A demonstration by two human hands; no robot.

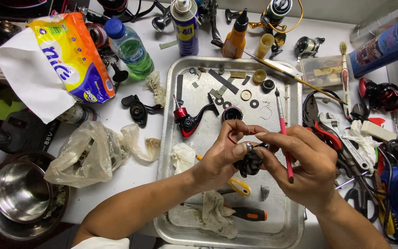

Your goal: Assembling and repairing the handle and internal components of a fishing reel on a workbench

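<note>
My left hand grips a small black fishing reel body over the metal tray, thumb pressed on its top. My right hand closes on the same reel from the right, and a thin red-handled brush runs between its fingers, bristles pointing away from me. Just beyond my fingers, a red and black reel handle part and a round black spool lie on the tray. Small washers, rings and flat metal strips are scattered at the tray's far end.
Screwdrivers and dirty rags lie in the tray's near end. Pliers, wrench and scissors crowd the right. A spray can, orange bottle, water bottle, tissue pack, plastic bag and steel bowl sit left and behind.
</note>
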